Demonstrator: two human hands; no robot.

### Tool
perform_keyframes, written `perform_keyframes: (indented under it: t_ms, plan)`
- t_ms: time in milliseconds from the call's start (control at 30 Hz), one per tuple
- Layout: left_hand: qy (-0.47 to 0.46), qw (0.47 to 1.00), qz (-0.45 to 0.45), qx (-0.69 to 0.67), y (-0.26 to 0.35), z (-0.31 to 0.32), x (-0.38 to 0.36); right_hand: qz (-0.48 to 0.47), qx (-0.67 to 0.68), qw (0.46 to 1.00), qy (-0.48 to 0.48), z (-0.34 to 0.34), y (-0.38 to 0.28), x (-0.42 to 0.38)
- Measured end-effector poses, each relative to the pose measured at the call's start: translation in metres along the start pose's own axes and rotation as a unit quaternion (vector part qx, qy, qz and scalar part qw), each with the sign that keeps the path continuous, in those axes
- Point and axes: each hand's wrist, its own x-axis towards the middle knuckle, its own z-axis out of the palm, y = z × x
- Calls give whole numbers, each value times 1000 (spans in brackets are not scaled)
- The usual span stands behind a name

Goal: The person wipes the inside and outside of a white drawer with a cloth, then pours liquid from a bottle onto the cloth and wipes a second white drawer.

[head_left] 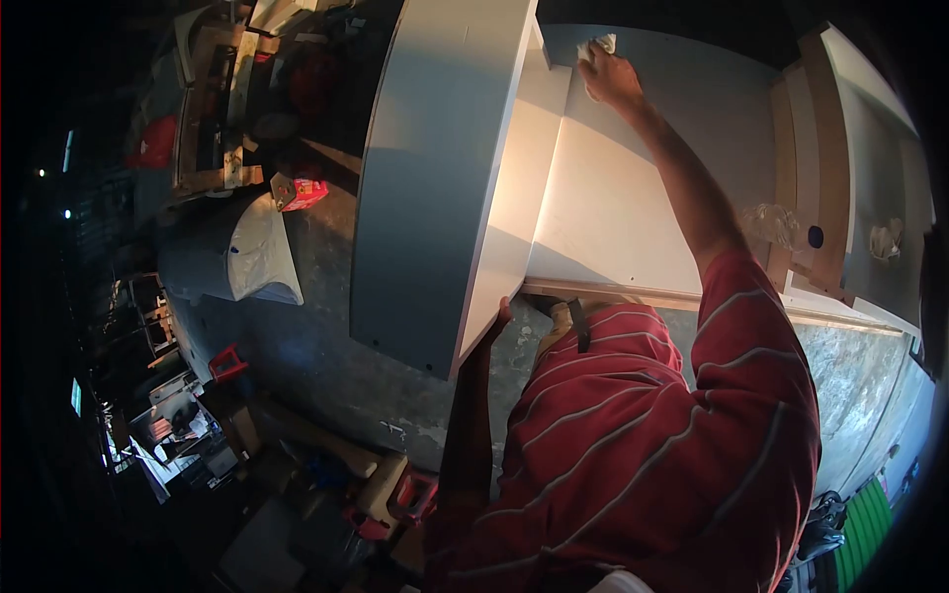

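Observation:
A pale crumpled cloth (598, 45) is in my right hand (611, 79), which presses it on the far part of a large white cabinet panel (633, 188). My right arm reaches out across this panel. My left hand (502, 314) is at the near lower edge of an upright grey-white board (435, 178), on the left side of the cabinet. Its fingers are mostly hidden by the board, so what they do is unclear. A wooden strip (692, 299) runs along the near edge of the panel, close to my red striped shirt.
Wooden frames (813, 168) and a crumpled clear wrapper (771, 225) are on the right. At left are a red box (299, 192), a white covered object (262, 252) and a red stool (227, 364) on the concrete floor (316, 346). Another red stool (413, 496) stands lower down.

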Motion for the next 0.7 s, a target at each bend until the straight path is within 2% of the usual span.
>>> perform_keyframes:
  t_ms: [67,100,133,167,200,267,333,400,433,467,500,533,600,633,700]
  plan:
    - [-35,998,-45,-32,-3,0,-1,-39,-2,998,41,-14,-32,11]
    - [-36,998,-40,-33,4,-3,2,-24,4,999,-23,-36,-59,18]
    - [-37,992,-84,-89,17,-8,6,-10,10,996,-86,-52,-81,25]
    - [-37,981,-127,-144,25,-13,9,-9,10,997,-82,-49,-88,32]
    - [-35,981,-123,-143,26,-17,6,-42,-7,997,-59,-41,-91,43]
    - [-4,1000,2,23,25,-26,-4,-77,-22,996,-31,-28,-89,62]
    - [27,999,12,43,18,-31,-20,-53,9,988,-147,-20,-82,78]
    - [63,998,-8,20,19,-33,-27,-48,9,986,-160,-23,-88,81]
    - [88,994,-48,-39,19,-33,-30,-50,13,984,-170,-26,-90,82]
    - [117,976,-106,-152,26,-32,-28,-52,18,982,-181,-32,-95,79]
    - [155,941,-155,-257,33,-32,-26,-37,34,974,-219,-41,-99,80]
    - [190,897,-189,-352,40,-31,-24,-43,31,975,-217,-47,-105,81]
    - [250,802,-230,-491,59,-39,-17,-137,48,982,-121,-69,-122,77]
    - [260,776,-241,-522,68,-46,-14,-155,32,982,-104,-86,-133,77]
    - [252,783,-277,-497,89,-69,-3,-187,-15,980,-69,-122,-160,79]
